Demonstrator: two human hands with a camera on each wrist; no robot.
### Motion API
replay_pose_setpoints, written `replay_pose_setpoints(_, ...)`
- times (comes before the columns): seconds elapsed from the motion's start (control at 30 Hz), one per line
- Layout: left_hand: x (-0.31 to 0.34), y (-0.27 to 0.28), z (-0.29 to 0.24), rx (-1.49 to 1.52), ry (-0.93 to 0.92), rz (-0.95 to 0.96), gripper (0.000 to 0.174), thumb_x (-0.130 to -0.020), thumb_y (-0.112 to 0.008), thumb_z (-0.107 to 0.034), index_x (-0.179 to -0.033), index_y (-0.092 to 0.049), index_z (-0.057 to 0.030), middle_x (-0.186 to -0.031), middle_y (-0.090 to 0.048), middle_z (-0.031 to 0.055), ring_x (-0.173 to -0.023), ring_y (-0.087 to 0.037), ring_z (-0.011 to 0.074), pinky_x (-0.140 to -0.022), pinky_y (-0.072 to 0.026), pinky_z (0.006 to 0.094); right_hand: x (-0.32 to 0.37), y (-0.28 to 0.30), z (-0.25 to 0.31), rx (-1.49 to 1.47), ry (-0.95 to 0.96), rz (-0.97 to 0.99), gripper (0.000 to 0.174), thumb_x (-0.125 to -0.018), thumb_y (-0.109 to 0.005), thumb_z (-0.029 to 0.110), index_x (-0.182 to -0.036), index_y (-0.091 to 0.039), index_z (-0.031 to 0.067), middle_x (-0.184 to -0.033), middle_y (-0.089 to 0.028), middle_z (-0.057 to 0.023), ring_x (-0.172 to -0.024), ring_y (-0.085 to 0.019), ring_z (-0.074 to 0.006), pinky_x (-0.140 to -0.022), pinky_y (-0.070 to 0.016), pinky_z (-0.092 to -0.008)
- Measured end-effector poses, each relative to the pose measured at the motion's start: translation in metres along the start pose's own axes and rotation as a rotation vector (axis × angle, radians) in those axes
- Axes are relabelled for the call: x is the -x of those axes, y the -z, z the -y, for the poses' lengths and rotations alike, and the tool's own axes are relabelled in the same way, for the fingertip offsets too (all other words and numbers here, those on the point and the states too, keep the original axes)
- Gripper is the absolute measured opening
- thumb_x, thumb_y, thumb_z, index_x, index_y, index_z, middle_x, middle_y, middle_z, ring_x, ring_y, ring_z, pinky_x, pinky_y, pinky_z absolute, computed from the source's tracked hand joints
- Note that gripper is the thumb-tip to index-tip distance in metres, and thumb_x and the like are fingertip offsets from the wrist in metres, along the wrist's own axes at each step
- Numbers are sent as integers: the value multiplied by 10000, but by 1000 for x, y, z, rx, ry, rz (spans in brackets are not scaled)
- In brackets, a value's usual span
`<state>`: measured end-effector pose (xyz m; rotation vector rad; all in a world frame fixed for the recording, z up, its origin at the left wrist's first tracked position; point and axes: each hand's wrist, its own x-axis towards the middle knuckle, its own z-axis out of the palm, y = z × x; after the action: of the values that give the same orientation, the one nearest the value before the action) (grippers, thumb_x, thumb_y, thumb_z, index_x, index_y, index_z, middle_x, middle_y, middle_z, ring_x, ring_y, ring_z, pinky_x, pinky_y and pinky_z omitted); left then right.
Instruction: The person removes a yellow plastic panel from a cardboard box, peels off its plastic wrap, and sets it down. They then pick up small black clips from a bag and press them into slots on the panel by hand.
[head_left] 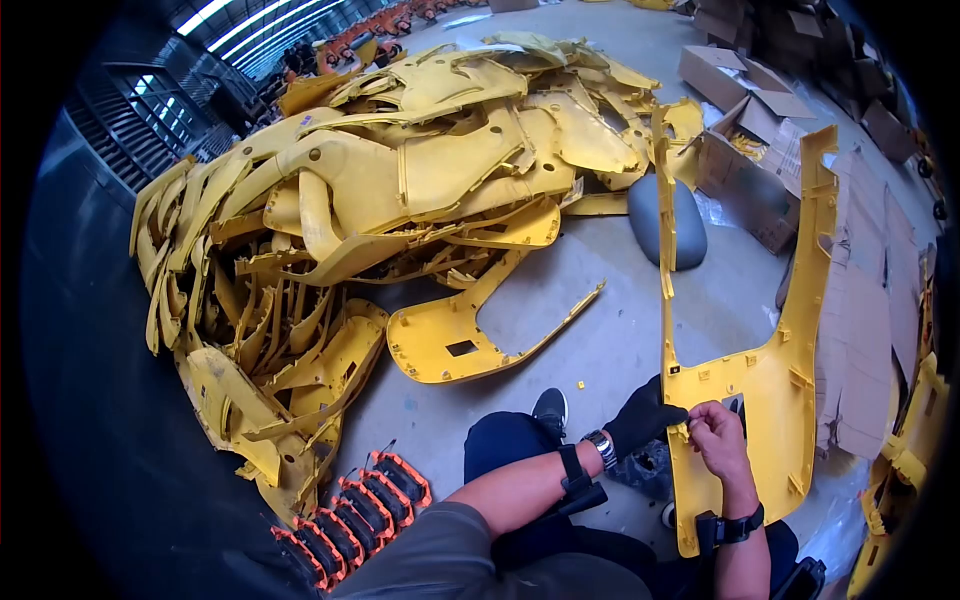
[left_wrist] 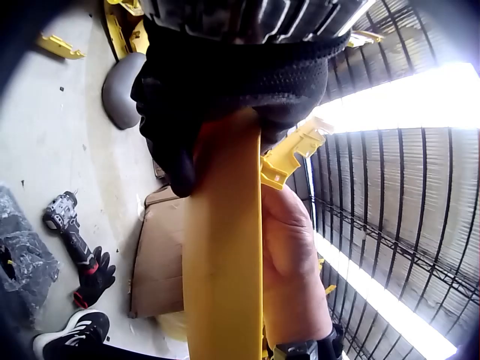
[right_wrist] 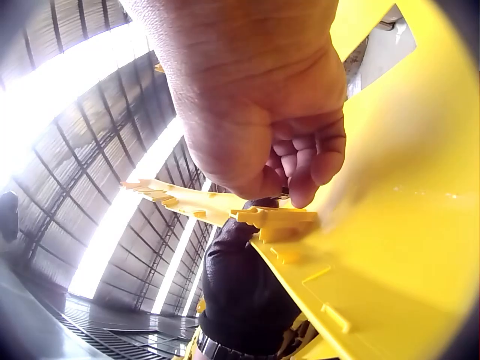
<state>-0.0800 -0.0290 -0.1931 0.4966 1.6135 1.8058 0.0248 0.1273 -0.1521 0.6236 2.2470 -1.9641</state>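
A large yellow plastic panel [head_left: 775,420] with two long arms and a cut-out stands upright in front of me, its ribbed inner face toward me in the head view. My left hand [head_left: 640,415], in a black glove, grips the panel's left edge; the left wrist view shows gloved fingers [left_wrist: 176,165] wrapped over that edge. My bare right hand [head_left: 722,440] is at the same edge, fingers curled. Between its thumb and fingertips it pinches a small dark piece [right_wrist: 285,194], mostly hidden, just above a moulded yellow tab [right_wrist: 277,217].
A tall heap of yellow panels [head_left: 430,170] fills the left, with a loose panel [head_left: 440,335] before it. Orange-and-black parts [head_left: 355,515] lie by my left. Cardboard boxes [head_left: 745,180] stand behind right. A power drill [left_wrist: 71,229] and black glove [left_wrist: 94,277] lie on the floor.
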Motion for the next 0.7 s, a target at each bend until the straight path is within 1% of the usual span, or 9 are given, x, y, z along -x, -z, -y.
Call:
replay_pose_setpoints(0.07,0,5,-2,113,24,-21,462,-829,-718,-156,-1223,-537,1,-1046,-667,76,-881,-641,135,-754,-552,291,9,1,8,-38,24,-8,93,-918,-550,50,-984,-599,6,-792,-636,-23,-644,-586,-79,-588,-478,-217)
replay_pose_setpoints(0.1,4,7,-22,111,137,-67,472,-818,-666,-86,-1259,-529,10,-1053,-672,89,-870,-657,156,-736,-553,296,15,5,15,-53,37,-20,95,-915,-553,50,-985,-600,7,-795,-637,-24,-649,-585,-79,-591,-478,-216)
replay_pose_setpoints(0.23,-3,34,-21,155,132,-162,475,-816,-687,-79,-1264,-546,-12,-1031,-681,84,-794,-688,176,-653,-584,299,41,28,41,-70,95,-69,104,-904,-554,39,-989,-602,4,-827,-654,-45,-671,-586,-78,-613,-495,-223)
replay_pose_setpoints(0.3,-3,47,-20,174,125,-182,395,-816,-672,-53,-1194,-571,5,-989,-684,90,-800,-693,187,-688,-589,308,56,43,49,-99,126,-102,122,-893,-547,32,-995,-607,1,-825,-653,-41,-673,-585,-75,-616,-497,-222)
replay_pose_setpoints(0.33,-11,59,0,173,133,-211,362,-807,-660,-33,-1156,-580,15,-965,-683,91,-781,-693,200,-700,-591,314,62,52,51,-91,135,-129,127,-884,-547,31,-986,-615,-4,-816,-653,-38,-674,-585,-74,-618,-494,-221)
replay_pose_setpoints(0.37,-3,51,-18,220,94,-223,342,-801,-640,-8,-1138,-585,15,-966,-681,92,-768,-687,210,-699,-590,318,68,60,51,-81,150,-155,132,-874,-547,30,-976,-623,-8,-807,-653,-36,-674,-586,-74,-620,-491,-221)
replay_pose_setpoints(0.5,-4,67,5,313,88,-220,339,-809,-611,20,-1146,-578,27,-1009,-670,118,-864,-681,243,-768,-586,359,64,79,14,153,72,-135,135,-854,-586,66,-954,-628,-14,-813,-653,-29,-696,-597,-73,-628,-486,-241)
replay_pose_setpoints(0.57,-1,64,-2,273,162,-236,348,-822,-606,15,-1167,-569,35,-1033,-664,135,-900,-677,268,-820,-578,377,57,69,-3,293,80,-117,148,-833,-586,75,-942,-636,-12,-801,-662,-49,-715,-620,-121,-643,-493,-281)
replay_pose_setpoints(0.7,-7,64,3,168,-6,-198,290,-822,-667,-12,-1105,-619,29,-1024,-683,155,-910,-685,282,-825,-568,366,35,40,-39,643,41,0,163,-808,-572,120,-913,-677,55,-811,-679,-145,-822,-644,-326,-733,-500,-410)
